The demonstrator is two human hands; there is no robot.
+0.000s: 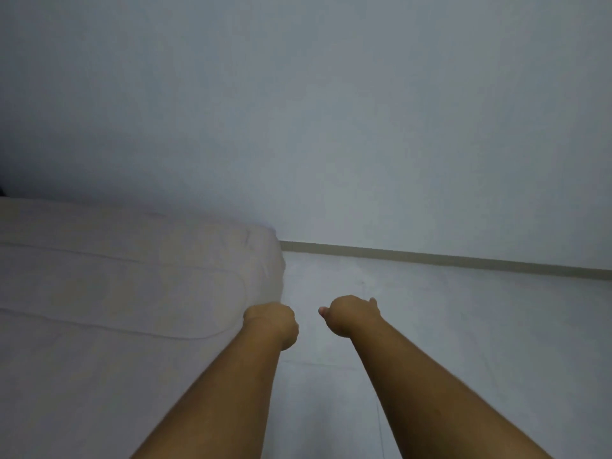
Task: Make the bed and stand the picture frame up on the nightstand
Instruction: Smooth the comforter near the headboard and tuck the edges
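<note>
The bed (pixel 116 293) fills the left side, covered by a pale sheet with a folded seam running across it. Its far corner lies near the wall. My left hand (pixel 273 323) reaches to the bed's right edge, bent down at the wrist, and its fingers are hidden behind the hand. Just to the right, my right hand (pixel 352 314) hangs over the floor, also bent down, with only the thumb tip and one knuckle showing. Whether either hand holds the sheet is hidden. No picture frame or nightstand is in view.
A plain pale wall (pixel 331 111) fills the upper half. A baseboard (pixel 430 258) runs along its foot on the right. Light floor (pixel 463 326) lies to the right of the bed.
</note>
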